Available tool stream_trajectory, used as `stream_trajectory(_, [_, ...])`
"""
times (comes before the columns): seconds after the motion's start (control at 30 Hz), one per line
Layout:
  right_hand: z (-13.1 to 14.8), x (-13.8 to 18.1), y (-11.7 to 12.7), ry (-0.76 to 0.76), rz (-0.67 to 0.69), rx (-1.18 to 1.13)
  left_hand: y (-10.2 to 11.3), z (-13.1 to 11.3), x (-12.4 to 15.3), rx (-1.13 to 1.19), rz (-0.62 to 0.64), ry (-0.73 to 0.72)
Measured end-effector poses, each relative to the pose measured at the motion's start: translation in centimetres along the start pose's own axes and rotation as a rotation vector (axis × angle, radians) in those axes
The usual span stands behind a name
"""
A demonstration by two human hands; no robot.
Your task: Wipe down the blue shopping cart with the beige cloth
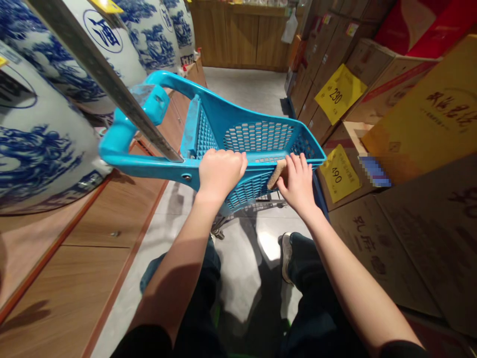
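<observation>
A blue plastic shopping cart (pixel 257 119) stands sideways in front of me, its basket holding nothing that I can see. My left hand (pixel 221 171) is closed over the near rim, about the middle of the basket. Farther right along the same rim, my right hand (pixel 298 184) presses a folded brown cloth (pixel 276 175) against the side, fingertips over the top edge. Part of the cloth is hidden behind that hand. From the rim near the cart handle (pixel 119 141), a metal pole (pixel 108 79) rises toward the upper left.
Large blue-and-white porcelain jars (pixel 40 144) stand on a wooden cabinet (pixel 93 223) at left. Stacked cardboard boxes (pixel 372 233) with yellow price signs (pixel 341 171) line the right side. Grey floor (pixel 246 84) runs between them to a wooden counter (pixel 238 37).
</observation>
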State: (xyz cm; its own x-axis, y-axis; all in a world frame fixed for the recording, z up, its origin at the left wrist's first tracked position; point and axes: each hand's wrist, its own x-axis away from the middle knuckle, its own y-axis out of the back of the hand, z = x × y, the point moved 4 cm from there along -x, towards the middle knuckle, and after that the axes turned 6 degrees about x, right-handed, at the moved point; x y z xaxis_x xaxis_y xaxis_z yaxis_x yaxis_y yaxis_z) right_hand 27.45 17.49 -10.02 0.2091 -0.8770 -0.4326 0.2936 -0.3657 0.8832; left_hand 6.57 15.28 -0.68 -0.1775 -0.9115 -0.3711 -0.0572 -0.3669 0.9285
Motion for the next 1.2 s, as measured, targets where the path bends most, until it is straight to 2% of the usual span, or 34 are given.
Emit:
stream_trajectory(0.1, [2.1,0.7,0.3,0.125,0.04,-0.017,0.0,0.1,0.1,0.005,-0.031,-0.017])
stream_trajectory(0.17, [2.3,0.6,0.7,0.174,0.071,-0.018,-0.1,0.1,0.1,0.003,-0.052,-0.023])
stream_trajectory(0.33, [-0.7,-0.6,1.1,0.003,0.086,0.047,-0.2,0.2,0.2,-0.001,-0.078,-0.034])
stream_trajectory(0.4, [-0.9,-0.6,0.7,-0.028,0.076,0.074,-0.2,0.2,0.1,-0.003,-0.068,-0.032])
stream_trajectory(0.5, [1.1,0.3,0.1,0.01,0.047,0.079,-0.1,0.2,0.1,0.0,-0.047,-0.024])
stream_trajectory(0.63, [3.8,1.5,0.1,0.134,0.04,0.03,-0.1,0.3,0.2,0.018,-0.079,-0.029])
stream_trajectory(0.7, [3.4,1.2,0.4,0.152,0.05,0.026,-0.2,0.3,0.2,0.012,-0.084,-0.031])
stream_trajectory(0.83, [0.3,-0.1,0.8,0.017,0.04,0.052,-0.3,0.3,0.2,0.025,-0.063,-0.011])
stream_trajectory(0.93, [-0.2,-0.2,0.3,-0.033,0.029,0.068,-0.2,0.2,0.1,0.027,-0.048,-0.007])
stream_trajectory(1.1, [2.7,1.2,-0.3,0.092,0.028,0.024,-0.1,0.2,0.1,0.021,-0.031,-0.006])
stream_trajectory(1.2, [2.9,1.1,0.1,0.175,0.045,-0.004,0.0,0.2,0.1,0.021,-0.05,-0.01])
